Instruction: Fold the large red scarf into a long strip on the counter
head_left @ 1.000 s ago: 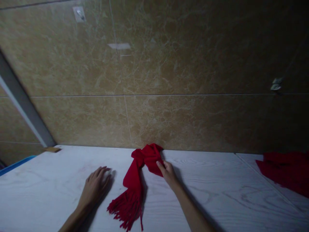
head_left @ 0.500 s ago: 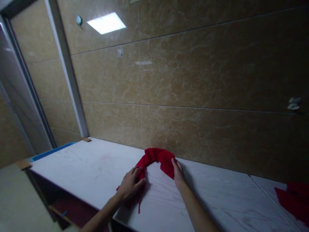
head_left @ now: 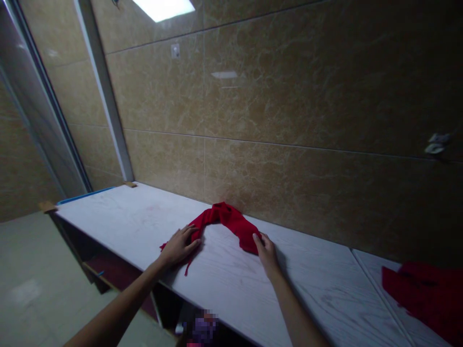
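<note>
A long piece of red cloth (head_left: 233,220) lies in an arch on the white tabletop, its top bend close to the wall. A thin strand hangs from its left part. Spread over that left part is my left hand (head_left: 183,245), palm down, fingers stretched out on the fabric. My right hand (head_left: 265,248) pinches the wider right end between thumb and fingers. Part of the cloth is hidden under my left hand.
More red cloth (head_left: 427,294) lies on the tabletop (head_left: 318,284) at the far right, past a seam. A tan tiled wall (head_left: 289,183) stands behind. Below the front edge are open shelves (head_left: 119,270). A blue edge (head_left: 87,195) runs along the left end.
My right hand has drawn the cloth's right end down and outward, so the arch is wider and flatter. My left hand stays on the left part. The view has tilted downward.
</note>
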A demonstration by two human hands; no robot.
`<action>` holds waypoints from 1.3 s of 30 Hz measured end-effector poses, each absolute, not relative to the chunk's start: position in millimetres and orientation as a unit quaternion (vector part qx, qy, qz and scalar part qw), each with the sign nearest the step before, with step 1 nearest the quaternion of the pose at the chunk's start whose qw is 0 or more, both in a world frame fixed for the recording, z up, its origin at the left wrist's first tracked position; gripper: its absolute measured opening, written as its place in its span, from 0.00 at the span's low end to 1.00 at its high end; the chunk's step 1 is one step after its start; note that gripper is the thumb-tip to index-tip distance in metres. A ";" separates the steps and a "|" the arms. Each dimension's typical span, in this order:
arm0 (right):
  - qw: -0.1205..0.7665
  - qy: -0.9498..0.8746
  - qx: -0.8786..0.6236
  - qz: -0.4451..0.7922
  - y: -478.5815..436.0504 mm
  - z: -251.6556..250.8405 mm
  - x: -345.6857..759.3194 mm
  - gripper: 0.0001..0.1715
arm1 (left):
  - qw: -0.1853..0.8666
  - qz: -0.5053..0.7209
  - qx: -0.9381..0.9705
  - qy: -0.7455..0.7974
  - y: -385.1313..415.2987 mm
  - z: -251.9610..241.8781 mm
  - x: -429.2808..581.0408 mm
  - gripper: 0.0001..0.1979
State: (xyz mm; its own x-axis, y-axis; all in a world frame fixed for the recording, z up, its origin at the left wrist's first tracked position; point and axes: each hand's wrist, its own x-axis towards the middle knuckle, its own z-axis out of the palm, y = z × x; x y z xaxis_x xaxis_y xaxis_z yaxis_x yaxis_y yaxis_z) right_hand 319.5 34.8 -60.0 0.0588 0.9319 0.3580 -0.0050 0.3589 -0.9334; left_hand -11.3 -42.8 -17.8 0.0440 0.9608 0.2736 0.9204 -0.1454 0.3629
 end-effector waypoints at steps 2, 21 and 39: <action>0.602 -0.565 -0.405 0.392 35.5 -59.5 318.9 0.29 | 0.046 0.233 0.723 0.649 -43.9 -16.9 -10.4 0.33; 0.605 -0.517 -0.382 0.470 40.2 -61.0 319.7 0.34 | 0.025 0.227 0.731 0.643 -34.1 -25.7 -17.1 0.30; 0.618 -0.494 -0.433 0.433 45.9 -63.3 321.9 0.32 | 0.033 0.245 0.735 0.631 -25.0 -33.9 -22.6 0.26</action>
State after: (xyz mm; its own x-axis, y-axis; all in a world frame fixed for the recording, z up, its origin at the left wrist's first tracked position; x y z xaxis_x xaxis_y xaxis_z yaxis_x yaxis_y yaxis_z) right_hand 321.9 45.9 -63.3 0.1372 0.9620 0.2362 -0.1067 0.2515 -0.9620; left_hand -22.6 -25.0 -33.9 0.0826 0.9441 0.3192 0.9116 -0.2009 0.3585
